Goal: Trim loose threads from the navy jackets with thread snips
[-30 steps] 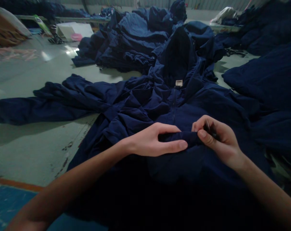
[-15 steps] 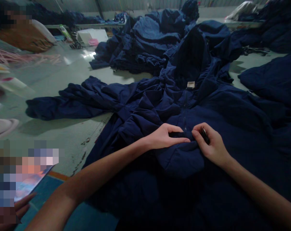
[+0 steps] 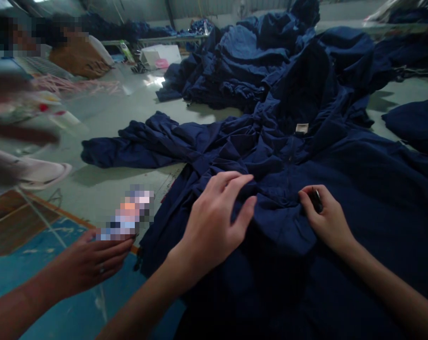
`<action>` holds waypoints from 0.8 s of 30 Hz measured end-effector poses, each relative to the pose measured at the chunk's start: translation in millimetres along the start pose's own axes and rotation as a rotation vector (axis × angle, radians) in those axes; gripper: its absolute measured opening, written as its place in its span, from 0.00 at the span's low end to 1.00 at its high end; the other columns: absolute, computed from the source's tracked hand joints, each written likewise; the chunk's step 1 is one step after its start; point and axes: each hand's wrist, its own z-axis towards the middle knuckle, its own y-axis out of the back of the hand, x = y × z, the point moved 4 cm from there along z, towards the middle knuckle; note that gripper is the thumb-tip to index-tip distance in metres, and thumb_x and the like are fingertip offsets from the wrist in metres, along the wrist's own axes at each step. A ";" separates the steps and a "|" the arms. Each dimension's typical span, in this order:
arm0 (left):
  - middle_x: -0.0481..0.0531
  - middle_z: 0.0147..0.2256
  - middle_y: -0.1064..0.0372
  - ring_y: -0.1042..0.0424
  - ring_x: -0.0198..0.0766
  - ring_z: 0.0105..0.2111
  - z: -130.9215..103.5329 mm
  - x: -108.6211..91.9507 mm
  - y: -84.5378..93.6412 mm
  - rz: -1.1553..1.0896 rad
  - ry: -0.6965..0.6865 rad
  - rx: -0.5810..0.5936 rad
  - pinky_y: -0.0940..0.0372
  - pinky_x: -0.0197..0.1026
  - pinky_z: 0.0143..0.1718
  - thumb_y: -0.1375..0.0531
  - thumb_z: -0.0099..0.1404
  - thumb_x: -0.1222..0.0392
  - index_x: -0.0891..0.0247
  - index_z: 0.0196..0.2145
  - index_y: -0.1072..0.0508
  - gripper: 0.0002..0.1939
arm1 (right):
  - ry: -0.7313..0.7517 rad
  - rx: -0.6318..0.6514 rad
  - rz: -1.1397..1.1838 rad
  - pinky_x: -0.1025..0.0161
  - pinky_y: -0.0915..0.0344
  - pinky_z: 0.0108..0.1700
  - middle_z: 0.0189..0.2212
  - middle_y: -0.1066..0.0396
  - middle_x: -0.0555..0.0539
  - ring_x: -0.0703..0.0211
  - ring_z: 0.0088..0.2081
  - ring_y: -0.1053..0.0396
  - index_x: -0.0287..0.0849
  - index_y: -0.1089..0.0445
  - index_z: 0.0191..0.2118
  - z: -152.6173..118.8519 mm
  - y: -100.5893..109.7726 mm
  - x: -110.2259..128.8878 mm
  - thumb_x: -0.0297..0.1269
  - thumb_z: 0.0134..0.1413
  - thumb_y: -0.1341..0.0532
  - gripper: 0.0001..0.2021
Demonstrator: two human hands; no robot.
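A navy hooded jacket (image 3: 358,189) lies spread in front of me, with a pale label (image 3: 302,128) near its collar and a zipper (image 3: 289,158) down its front. My left hand (image 3: 219,215) hovers over the left part of the jacket, fingers apart, holding nothing. To the right of the zipper, my right hand (image 3: 323,210) is closed around a small dark tool (image 3: 317,200), its thumb and fingertip at the jacket's fabric. Whether they also pinch the cloth is hard to tell. One sleeve (image 3: 129,144) stretches out to the left.
Another person's hand (image 3: 104,257) holds a phone-like object (image 3: 129,217) at the left. Blurred limbs and a pale shoe (image 3: 40,172) are farther left. Behind the jacket rises a heap of navy garments (image 3: 242,61), with a white box (image 3: 160,55) beside it.
My left hand has let go of the fabric, lifted and opened to the left. The view has shifted left, and the other person's hand with the phone-like object has come further into view.
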 end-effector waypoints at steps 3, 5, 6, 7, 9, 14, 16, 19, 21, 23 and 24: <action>0.58 0.55 0.29 0.28 0.47 0.58 -46.2 30.7 25.9 0.165 0.160 -0.108 0.30 0.53 0.62 0.44 0.77 0.60 0.58 0.58 0.30 0.14 | -0.010 0.042 -0.003 0.62 0.35 0.30 0.27 0.30 0.48 0.57 0.27 0.32 0.44 0.32 0.37 -0.3 -1.2 0.6 0.55 0.66 0.41 0.18; 0.60 0.56 0.29 0.28 0.51 0.59 -76.3 54.4 31.5 0.244 0.242 -0.116 0.30 0.57 0.63 0.44 0.77 0.59 0.58 0.58 0.30 0.15 | -0.017 0.069 -0.008 0.62 0.37 0.28 0.26 0.30 0.48 0.58 0.26 0.33 0.44 0.31 0.38 -0.5 -2.3 0.4 0.55 0.66 0.40 0.18; 0.61 0.58 0.30 0.29 0.53 0.61 -89.5 65.3 32.0 0.278 0.273 -0.103 0.30 0.59 0.63 0.44 0.77 0.57 0.58 0.59 0.31 0.16 | -0.019 0.079 -0.009 0.63 0.37 0.28 0.26 0.31 0.48 0.58 0.25 0.33 0.44 0.31 0.38 -0.5 -2.9 0.0 0.55 0.66 0.41 0.18; 0.62 0.60 0.31 0.30 0.55 0.63 -101.0 74.8 31.9 0.319 0.297 -0.089 0.31 0.62 0.64 0.45 0.77 0.56 0.58 0.60 0.32 0.17 | -0.021 0.086 -0.010 0.63 0.37 0.27 0.25 0.31 0.48 0.58 0.25 0.34 0.44 0.31 0.38 -0.4 -3.5 -0.5 0.56 0.66 0.41 0.18; 0.67 0.65 0.35 0.33 0.60 0.66 -117.3 88.2 30.7 0.410 0.319 -0.055 0.32 0.66 0.64 0.46 0.77 0.53 0.61 0.63 0.33 0.20 | -0.024 0.093 -0.011 0.62 0.37 0.27 0.25 0.31 0.48 0.58 0.24 0.34 0.44 0.31 0.37 -0.2 -4.5 -1.9 0.59 0.65 0.41 0.20; 0.71 0.69 0.41 0.38 0.62 0.70 -122.3 96.9 28.8 0.496 0.313 0.026 0.34 0.65 0.67 0.49 0.78 0.49 0.65 0.62 0.31 0.24 | -0.027 0.108 -0.018 0.61 0.37 0.27 0.25 0.30 0.47 0.56 0.25 0.33 0.45 0.32 0.37 0.1 -5.8 -3.4 0.61 0.64 0.42 0.22; 0.72 0.70 0.42 0.39 0.63 0.70 -117.9 99.6 29.8 0.514 0.336 0.023 0.36 0.66 0.68 0.49 0.78 0.46 0.66 0.64 0.33 0.27 | -0.023 0.116 -0.018 0.61 0.37 0.28 0.26 0.30 0.47 0.56 0.25 0.33 0.45 0.32 0.37 0.1 -5.6 -2.5 0.61 0.64 0.43 0.22; 0.79 0.70 0.46 0.43 0.71 0.71 -114.5 109.4 32.7 0.567 0.417 -0.010 0.40 0.72 0.68 0.48 0.75 0.38 0.73 0.67 0.39 0.37 | -0.016 0.123 -0.023 0.61 0.37 0.28 0.25 0.32 0.48 0.57 0.25 0.35 0.45 0.32 0.37 0.2 -5.0 -1.1 0.62 0.64 0.43 0.22; 0.82 0.70 0.46 0.43 0.74 0.71 -114.8 116.9 33.6 0.595 0.464 -0.018 0.43 0.74 0.68 0.49 0.74 0.35 0.76 0.69 0.42 0.42 | -0.015 0.129 -0.028 0.61 0.37 0.28 0.24 0.32 0.48 0.57 0.25 0.35 0.45 0.32 0.37 0.2 -4.9 -0.9 0.62 0.64 0.43 0.22; 0.80 0.68 0.41 0.40 0.73 0.69 -115.5 122.1 32.4 0.601 0.478 0.006 0.45 0.74 0.69 0.50 0.74 0.34 0.75 0.69 0.42 0.43 | -0.017 0.138 -0.034 0.61 0.37 0.28 0.24 0.32 0.48 0.57 0.25 0.35 0.45 0.32 0.37 0.1 -5.2 -1.3 0.61 0.64 0.43 0.22; 0.79 0.67 0.39 0.39 0.72 0.69 -115.8 123.4 31.5 0.601 0.476 0.020 0.45 0.74 0.70 0.50 0.74 0.34 0.75 0.69 0.41 0.43 | -0.018 0.142 -0.037 0.61 0.36 0.28 0.25 0.31 0.48 0.56 0.25 0.34 0.45 0.32 0.37 0.0 -5.3 -1.7 0.60 0.64 0.43 0.22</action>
